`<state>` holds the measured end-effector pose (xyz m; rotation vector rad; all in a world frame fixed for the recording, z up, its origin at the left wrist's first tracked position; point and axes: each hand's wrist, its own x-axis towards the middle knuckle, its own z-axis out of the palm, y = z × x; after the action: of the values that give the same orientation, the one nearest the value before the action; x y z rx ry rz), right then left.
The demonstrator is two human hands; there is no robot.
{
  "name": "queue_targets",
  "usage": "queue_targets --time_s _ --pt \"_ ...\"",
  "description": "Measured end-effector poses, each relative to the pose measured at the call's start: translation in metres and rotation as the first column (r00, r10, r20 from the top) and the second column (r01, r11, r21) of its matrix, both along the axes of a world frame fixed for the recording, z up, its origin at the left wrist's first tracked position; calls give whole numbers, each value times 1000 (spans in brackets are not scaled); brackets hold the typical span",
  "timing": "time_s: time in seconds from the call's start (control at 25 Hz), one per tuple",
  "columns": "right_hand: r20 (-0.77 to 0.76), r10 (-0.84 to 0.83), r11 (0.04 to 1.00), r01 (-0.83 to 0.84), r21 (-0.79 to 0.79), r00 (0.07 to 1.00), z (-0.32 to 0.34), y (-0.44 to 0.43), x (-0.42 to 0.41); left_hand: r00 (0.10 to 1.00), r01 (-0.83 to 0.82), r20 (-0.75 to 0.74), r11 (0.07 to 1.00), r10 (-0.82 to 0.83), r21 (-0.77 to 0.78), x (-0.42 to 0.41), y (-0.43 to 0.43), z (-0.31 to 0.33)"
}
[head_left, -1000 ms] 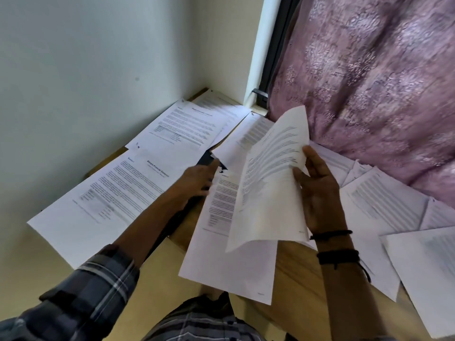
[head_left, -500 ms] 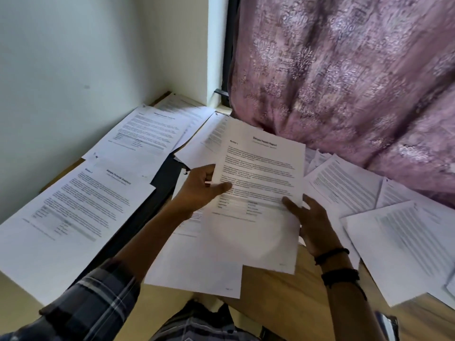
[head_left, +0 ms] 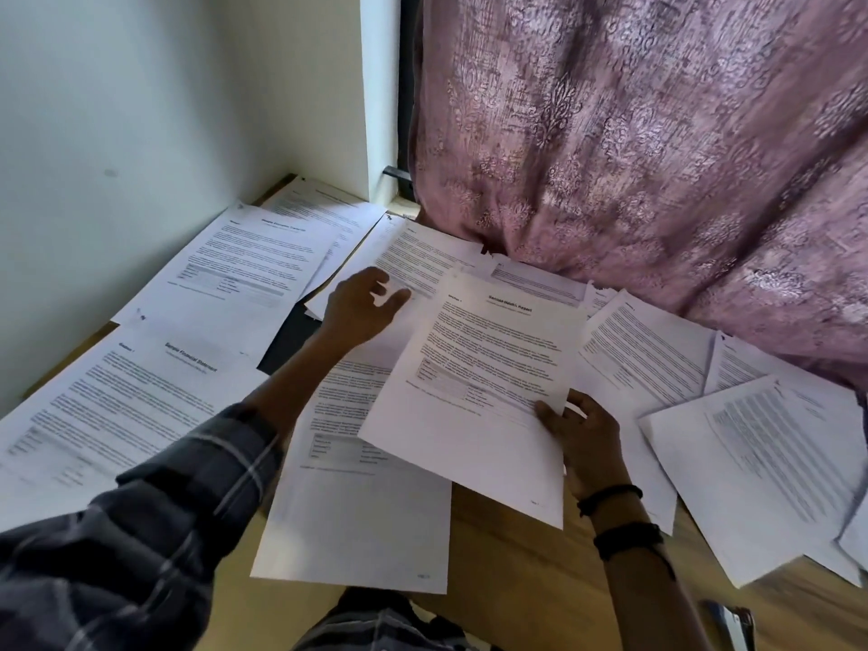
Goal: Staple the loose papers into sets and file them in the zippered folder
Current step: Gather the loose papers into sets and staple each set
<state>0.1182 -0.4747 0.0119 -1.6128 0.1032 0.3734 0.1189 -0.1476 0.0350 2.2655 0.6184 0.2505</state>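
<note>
Head view, looking down at a wooden desk (head_left: pixel 507 566) set in a corner, with a white wall on the left and a pink curtain (head_left: pixel 634 133) at the far right. Loose papers (head_left: pixel 657 359) are lying spread over nearly the whole desk. The right hand (head_left: pixel 585 439) is pinching one printed sheet (head_left: pixel 484 401) by its right edge, thumb on top, and is holding it tilted just above the pile in the middle. The left hand (head_left: pixel 361 307) is reaching to the far side with fingers spread wide and gripping nothing, hovering over a page (head_left: pixel 422 260) near the curtain. A dark flat thing (head_left: pixel 293 340), probably the zippered folder, is showing between pages to the left of that hand. No stapler can be seen.

The step in hand appears to be sorting pages into sets, with stapling not yet begun. The next move likely calls for picking up the matching page and squaring it under the held sheet.

Half a second ago both hands were holding this sheet; the left hand has since let go and moved farther away.
</note>
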Motion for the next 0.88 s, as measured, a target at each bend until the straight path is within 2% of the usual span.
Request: queue_targets --time_s 0.12,0.24,0.36,0.44,0.56,0.72,0.88 --pt "3 -22 1000 22 10 1000 -2 3 2 1000 -27 6 998 27 54 36 28 -16" --pt "8 -32 999 32 29 999 -8 5 7 986 22 -165 991 1 134 68 53 -30" --pt "12 -14 1000 14 26 1000 -15 5 13 916 81 -400 968 21 236 86 63 -38" --pt "5 -7 1000 7 17 1000 -19 5 15 883 74 -469 974 35 213 93 63 -37" --pt "5 7 1000 -7 9 1000 -20 10 19 868 44 -495 987 40 157 100 68 -35" --pt "-8 -10 1000 10 29 1000 -18 18 19 846 23 -524 974 101 225 103 68 -35" --pt "-17 -11 1000 11 29 1000 -18 17 17 847 -32 -519 985 115 167 105 73 -40"
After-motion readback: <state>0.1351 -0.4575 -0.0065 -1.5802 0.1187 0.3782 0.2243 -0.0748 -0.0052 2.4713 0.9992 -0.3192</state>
